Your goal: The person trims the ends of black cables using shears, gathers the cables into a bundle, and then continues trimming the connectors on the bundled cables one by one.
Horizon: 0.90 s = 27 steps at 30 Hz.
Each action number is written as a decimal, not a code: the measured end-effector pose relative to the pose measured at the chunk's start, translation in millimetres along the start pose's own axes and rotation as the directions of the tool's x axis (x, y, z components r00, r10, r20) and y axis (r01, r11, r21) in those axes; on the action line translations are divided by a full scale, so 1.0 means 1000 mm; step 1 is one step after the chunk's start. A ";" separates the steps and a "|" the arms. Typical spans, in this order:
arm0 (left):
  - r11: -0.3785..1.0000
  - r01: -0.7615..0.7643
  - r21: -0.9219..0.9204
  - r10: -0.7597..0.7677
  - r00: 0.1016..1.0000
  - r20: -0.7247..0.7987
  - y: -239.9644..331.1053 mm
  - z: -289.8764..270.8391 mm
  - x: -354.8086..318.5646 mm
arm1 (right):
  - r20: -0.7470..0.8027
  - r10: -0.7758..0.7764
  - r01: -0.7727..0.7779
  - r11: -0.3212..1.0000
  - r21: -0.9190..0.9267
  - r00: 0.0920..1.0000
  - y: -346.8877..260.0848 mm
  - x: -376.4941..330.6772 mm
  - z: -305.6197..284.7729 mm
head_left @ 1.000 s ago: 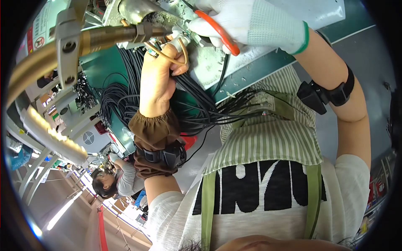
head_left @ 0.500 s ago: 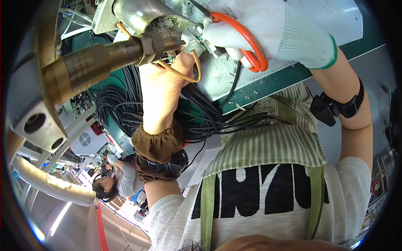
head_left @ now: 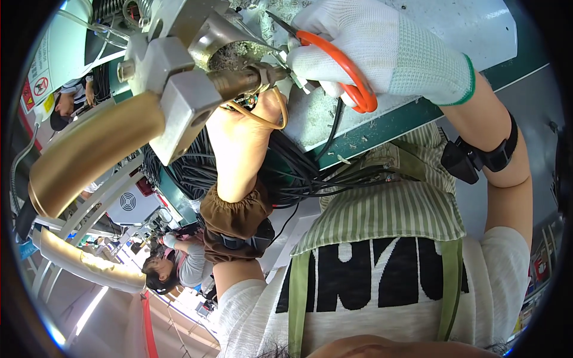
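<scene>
My left hand (head_left: 246, 134) is bare, with a brown sleeve cuff at the wrist. It reaches up to the metal fitting (head_left: 256, 77) of a machine, its fingertips hidden behind that fitting. A thin tan wire (head_left: 276, 118) loops out from those fingers. My right hand (head_left: 382, 51) wears a white knit glove with a green cuff and grips orange-handled scissors (head_left: 346, 71). The dark blades point left at the fitting, just above my left hand.
A brass-coloured cylinder (head_left: 89, 152) and a grey metal block (head_left: 179, 101) of the machine fill the upper left. A bundle of black cables (head_left: 304, 176) hangs off the green-edged bench (head_left: 406, 116). Another person (head_left: 173, 268) sits at lower left near a white fan box (head_left: 128, 203).
The machine head and both hands have grown larger in view. My gloved hand with the scissors has moved in toward the fitting, and my left hand stays at the wire.
</scene>
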<state>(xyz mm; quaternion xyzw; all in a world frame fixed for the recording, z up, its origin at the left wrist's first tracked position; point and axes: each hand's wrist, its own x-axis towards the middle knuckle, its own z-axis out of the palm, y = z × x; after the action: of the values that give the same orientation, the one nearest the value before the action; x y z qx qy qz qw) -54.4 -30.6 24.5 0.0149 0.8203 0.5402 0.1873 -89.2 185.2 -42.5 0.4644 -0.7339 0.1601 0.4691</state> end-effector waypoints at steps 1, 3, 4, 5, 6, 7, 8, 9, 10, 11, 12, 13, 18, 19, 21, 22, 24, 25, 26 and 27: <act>1.000 -0.023 -0.006 0.023 1.000 0.016 -0.002 -0.001 0.001 | 0.082 0.150 -0.165 0.959 0.232 0.985 -0.004 -0.003 0.002; 0.997 -0.070 -0.020 0.071 0.996 0.047 -0.005 -0.003 0.005 | 0.330 0.354 -0.483 0.650 0.586 0.875 -0.008 -0.003 0.002; 0.997 -0.072 -0.020 0.073 0.996 0.047 -0.007 -0.005 0.008 | 0.329 0.353 -0.482 0.652 0.585 0.876 -0.007 0.000 -0.001; 0.996 -0.072 -0.048 0.076 0.993 0.095 -0.009 -0.007 0.011 | 0.370 0.370 -0.523 0.594 0.612 0.852 -0.005 0.002 -0.006; 0.995 -0.070 -0.077 0.081 0.987 0.142 -0.010 -0.009 0.014 | 0.410 0.383 -0.561 0.533 0.634 0.827 -0.003 0.008 -0.012; 0.992 -0.068 -0.105 0.087 0.978 0.190 -0.011 -0.010 0.015 | 0.451 0.394 -0.597 0.469 0.651 0.801 -0.003 0.011 -0.016; 0.992 -0.073 -0.105 0.093 0.978 0.189 -0.009 -0.007 0.014 | 0.449 0.393 -0.595 0.475 0.649 0.803 -0.003 0.010 -0.016; 0.989 -0.063 -0.130 0.078 0.990 0.118 -0.005 -0.002 0.013 | 0.416 0.434 -0.594 0.459 0.661 0.799 -0.006 0.006 -0.013; 0.986 -0.053 -0.157 0.061 0.997 0.047 -0.002 0.004 0.012 | 0.384 0.475 -0.592 0.444 0.673 0.792 -0.009 0.003 -0.011; 0.982 -0.046 -0.184 0.042 0.999 -0.024 0.000 0.006 0.011 | 0.351 0.514 -0.588 0.428 0.686 0.783 -0.010 0.000 -0.012; 0.981 -0.052 -0.186 0.048 0.999 -0.025 -0.002 0.005 0.007 | 0.349 0.511 -0.586 0.434 0.684 0.786 -0.015 -0.003 -0.024; 0.952 -0.070 -0.299 0.048 0.996 -0.079 -0.010 0.001 0.001 | 0.448 0.644 -0.736 0.281 0.615 0.620 -0.025 -0.001 -0.043; 0.860 0.091 -0.503 -0.034 0.992 0.122 -0.005 -0.011 -0.046 | 0.624 0.779 -0.967 0.207 -0.151 0.069 -0.047 0.019 -0.088; 0.859 0.200 -0.472 -0.062 0.954 0.293 0.000 -0.008 -0.050 | 0.577 0.778 -0.962 0.266 0.055 0.248 -0.054 0.021 -0.083; 0.922 0.119 -0.367 0.008 0.945 0.328 0.010 0.002 -0.054 | 0.375 0.733 -0.803 0.393 0.447 0.568 -0.062 0.027 -0.072; 0.966 0.031 -0.257 0.068 0.927 0.369 0.013 0.009 -0.055 | 0.373 0.734 -0.804 0.397 0.444 0.568 -0.062 0.031 -0.074; 0.987 -0.071 -0.141 0.124 0.901 0.415 0.014 0.015 -0.056 | 0.432 0.706 -0.810 0.361 0.463 0.562 -0.060 0.037 -0.075; 0.982 -0.057 -0.183 0.118 0.932 0.344 0.014 0.018 -0.055 | 0.460 0.691 -0.813 0.342 0.472 0.558 -0.060 0.038 -0.077; 0.973 -0.045 -0.226 0.107 0.956 0.272 0.014 0.020 -0.054 | 0.457 0.693 -0.813 0.344 0.471 0.558 -0.061 0.037 -0.078; 0.962 -0.035 -0.269 0.091 0.976 0.199 0.014 0.020 -0.052 | 0.443 0.673 -0.794 0.393 0.464 0.592 -0.061 0.034 -0.079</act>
<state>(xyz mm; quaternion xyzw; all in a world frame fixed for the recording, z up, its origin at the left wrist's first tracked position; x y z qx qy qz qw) -1.8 -18.9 44.8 0.0730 0.7158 0.6457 0.2555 -0.1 188.8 14.0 0.2296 -0.8044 0.5390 0.0985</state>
